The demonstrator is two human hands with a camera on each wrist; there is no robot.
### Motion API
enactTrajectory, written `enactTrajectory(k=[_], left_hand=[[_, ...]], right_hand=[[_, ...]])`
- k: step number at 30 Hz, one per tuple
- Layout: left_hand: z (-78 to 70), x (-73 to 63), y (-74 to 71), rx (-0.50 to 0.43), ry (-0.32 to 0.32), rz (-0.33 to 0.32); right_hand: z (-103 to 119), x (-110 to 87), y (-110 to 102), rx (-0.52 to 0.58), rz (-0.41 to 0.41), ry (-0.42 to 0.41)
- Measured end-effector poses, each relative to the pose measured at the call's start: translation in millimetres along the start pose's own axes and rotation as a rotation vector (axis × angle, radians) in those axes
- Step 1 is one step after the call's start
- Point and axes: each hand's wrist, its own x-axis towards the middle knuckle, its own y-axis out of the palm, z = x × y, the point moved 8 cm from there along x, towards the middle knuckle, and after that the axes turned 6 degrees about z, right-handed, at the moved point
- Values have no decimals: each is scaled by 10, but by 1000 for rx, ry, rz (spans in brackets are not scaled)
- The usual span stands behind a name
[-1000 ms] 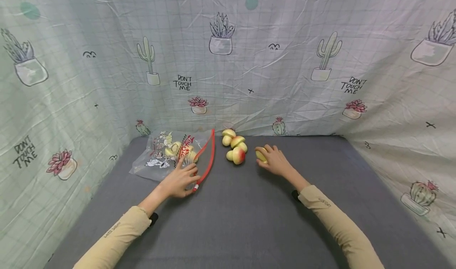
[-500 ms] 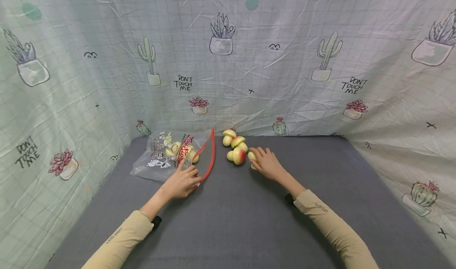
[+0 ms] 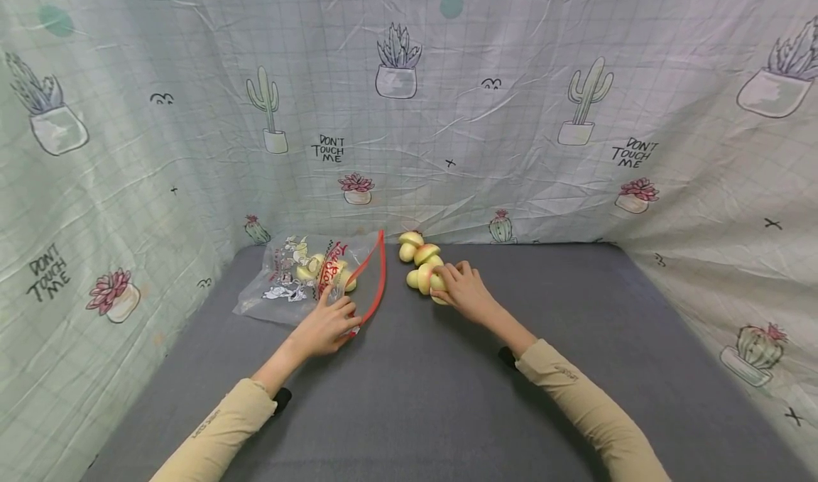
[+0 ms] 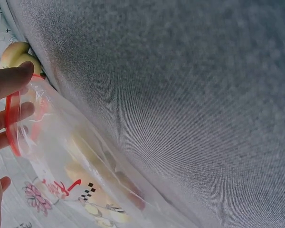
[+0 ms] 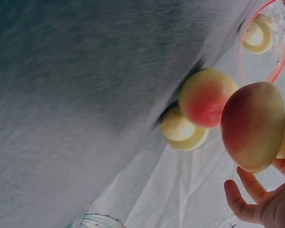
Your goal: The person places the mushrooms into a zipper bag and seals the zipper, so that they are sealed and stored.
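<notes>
My right hand [image 3: 469, 296] holds a yellow toy mushroom [image 5: 253, 124] with a red blush on its cap, just right of the loose mushrooms. Around the open mouth of a clear plastic zip bag [image 3: 254, 302], at left, my left hand [image 3: 324, 327] grips the edge near the red zipper strip [image 3: 382, 272]. Its thumb [image 4: 14, 80] shows outside the mouth in the left wrist view, with other fingers behind the plastic. Several mushrooms [image 3: 309, 268] lie inside the bag, partly covered by its print. Between bag and right hand sit more mushrooms, including one with a red-blushed cap [image 5: 206, 97].
Two mushrooms [image 3: 410, 241] [image 3: 426, 253] lie farther back near the cloth backdrop [image 3: 543, 205], which is printed with potted plants. A dark grey tabletop [image 3: 409, 390] spreads under everything, and the cloth also rises along both sides.
My right hand has moved left with the mushroom, up to the loose ones. The left hand has shifted slightly at the bag's mouth; the bag has stayed in place.
</notes>
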Motion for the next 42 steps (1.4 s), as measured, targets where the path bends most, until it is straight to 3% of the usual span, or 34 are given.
enactTrajectory(k=[17,34,42], left_hand=[[-9,-5,-3,21,-5,-24],[-9,-21,2,16,-22,-19],[-22,-35,-18,37,-20,-13]], right_hand=[[282,192,19,30,-17,-61],[500,431,137,238,-56,-143],[597,552,242,273,-36,-113]])
